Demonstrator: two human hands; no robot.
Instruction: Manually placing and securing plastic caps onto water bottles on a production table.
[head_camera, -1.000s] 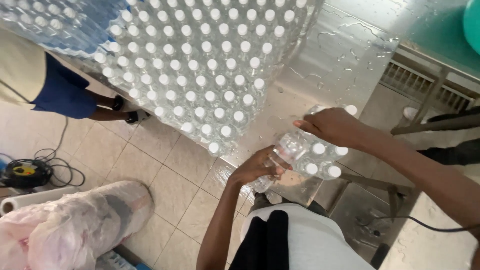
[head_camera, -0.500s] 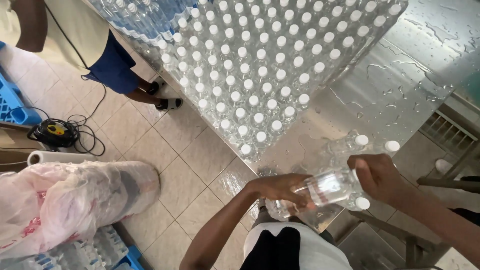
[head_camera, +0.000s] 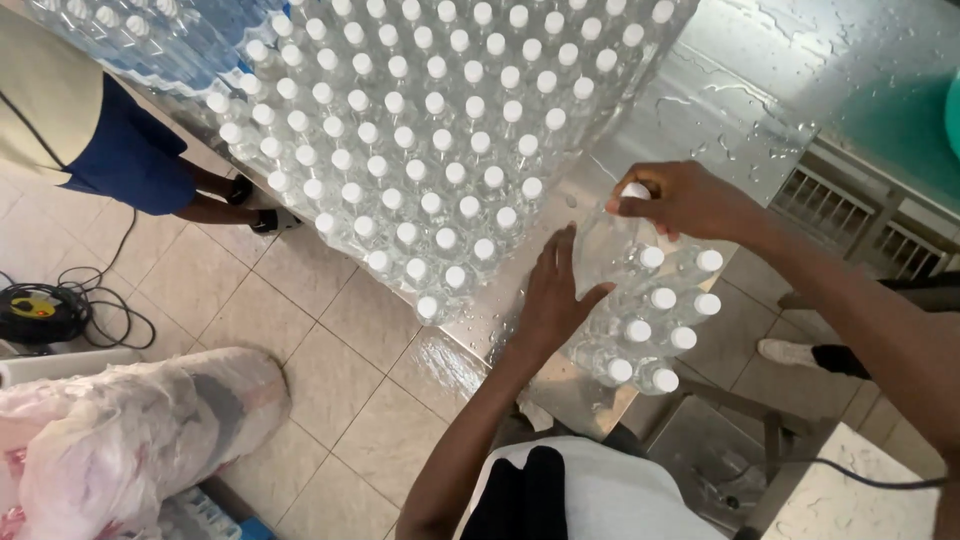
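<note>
A small group of clear plastic water bottles (head_camera: 650, 320) with white caps stands at the near edge of a wet steel table (head_camera: 720, 100). My left hand (head_camera: 555, 295) presses flat against the left side of this group, fingers spread. My right hand (head_camera: 685, 200) grips the top of one upright bottle (head_camera: 610, 235) at the group's far end. A large block of several identical bottles (head_camera: 420, 150) fills the table to the left, a short gap away from my left hand.
Another person (head_camera: 90, 130) in a beige top and blue shorts stands at the far left on the tiled floor (head_camera: 300, 330). A plastic-wrapped bundle (head_camera: 130, 440) lies lower left, beside a cable reel (head_camera: 40, 310). A metal grate (head_camera: 850, 215) borders the table at right.
My right hand has carried the bottle from a tilted, two-handed hold down upright into the small group. My left hand has let go and now lies flat against the bottles.
</note>
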